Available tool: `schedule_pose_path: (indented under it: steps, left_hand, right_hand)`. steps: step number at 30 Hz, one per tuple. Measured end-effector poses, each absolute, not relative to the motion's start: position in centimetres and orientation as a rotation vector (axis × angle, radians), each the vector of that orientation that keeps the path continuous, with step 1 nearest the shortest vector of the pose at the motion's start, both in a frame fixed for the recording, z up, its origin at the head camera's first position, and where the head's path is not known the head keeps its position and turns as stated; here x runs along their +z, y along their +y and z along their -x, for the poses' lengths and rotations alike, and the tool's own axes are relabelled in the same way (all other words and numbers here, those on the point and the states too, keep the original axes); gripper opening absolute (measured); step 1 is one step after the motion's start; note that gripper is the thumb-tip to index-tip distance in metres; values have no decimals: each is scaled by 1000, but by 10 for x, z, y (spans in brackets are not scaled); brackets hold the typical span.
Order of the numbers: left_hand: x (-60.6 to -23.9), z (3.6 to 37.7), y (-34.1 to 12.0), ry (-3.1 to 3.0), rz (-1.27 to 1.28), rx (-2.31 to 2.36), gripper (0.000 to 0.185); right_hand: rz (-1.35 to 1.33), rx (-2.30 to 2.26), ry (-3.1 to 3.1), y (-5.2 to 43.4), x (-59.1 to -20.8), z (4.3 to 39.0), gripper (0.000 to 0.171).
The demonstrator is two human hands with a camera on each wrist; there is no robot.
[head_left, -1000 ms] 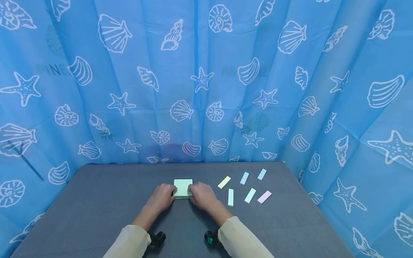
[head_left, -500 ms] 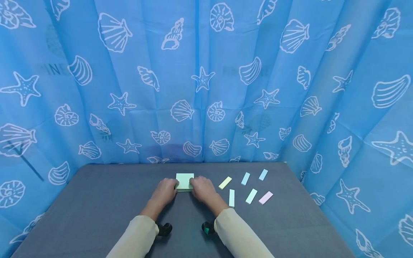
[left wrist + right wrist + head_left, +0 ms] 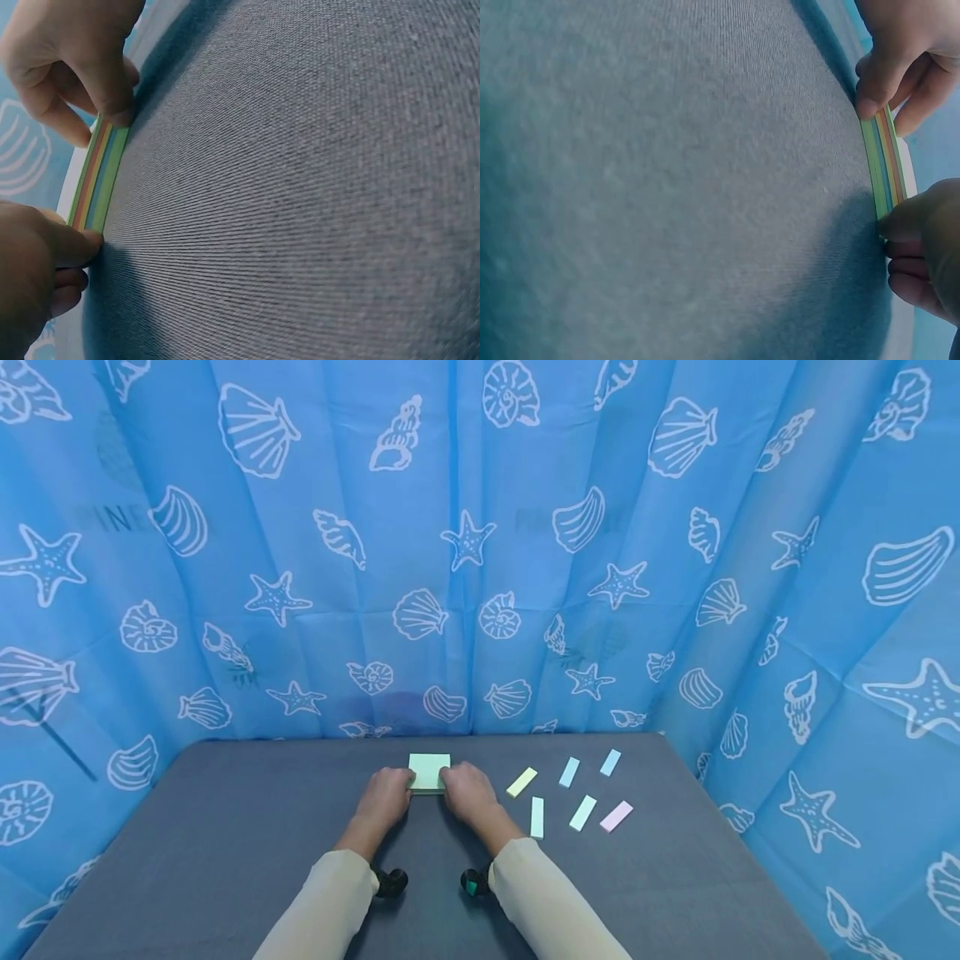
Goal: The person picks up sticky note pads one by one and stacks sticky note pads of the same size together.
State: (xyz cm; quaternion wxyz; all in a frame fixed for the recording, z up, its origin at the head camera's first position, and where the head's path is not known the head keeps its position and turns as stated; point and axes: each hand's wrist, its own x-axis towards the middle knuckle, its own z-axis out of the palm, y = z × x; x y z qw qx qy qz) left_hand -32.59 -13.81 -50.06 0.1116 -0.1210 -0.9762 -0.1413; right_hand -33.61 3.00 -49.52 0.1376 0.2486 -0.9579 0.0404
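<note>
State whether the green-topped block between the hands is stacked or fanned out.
Stacked: in both wrist views the green-topped block shows green, orange, yellow and blue layers in tight, parallel bands, none splayed.

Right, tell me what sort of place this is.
Perhaps a curtained-off tabletop workspace: a blue seashell-print curtain hangs behind a grey cloth-covered table, and small pastel strips lie on it.

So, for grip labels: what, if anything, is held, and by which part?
A rectangular, green-topped, multicoloured paper-like stack; the left hand and right hand grip its opposite sides, toward the near edge.
</note>
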Motion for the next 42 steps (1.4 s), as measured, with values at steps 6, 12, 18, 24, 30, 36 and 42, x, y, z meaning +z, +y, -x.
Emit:
schedule_pose_path:
  steps: [6,12,18,24,30,36,42]
  left_hand:
    - [-506,325,-141,-2858,340,-480,8]
    - [-502,329,-143,-2911,372,-492,17]
    - [-499,329,-144,-2924,351,-487,9]
    - [-499,325,-142,-2876,337,-516,10]
    - [-500,323,-139,-2919,266,-538,13]
    - [-502,319,-139,-2946,249,-499,17]
    - [-502,312,-141,-2946,223,-507,38]
  right_hand:
    - [-722,241,-2754,33,-498,334,10]
    - [-700,319,-2790,33,-494,333,10]
    - [-683,335,-2815,31,-493,335,12]
    - [-642,389,-2803,32,-496,334,19]
    - [-608,527,-2824,36,-501,328,32]
    - [-617,654,-2819,42,-501,321,36]
    - [-638,755,-2843,48,-497,313,35]
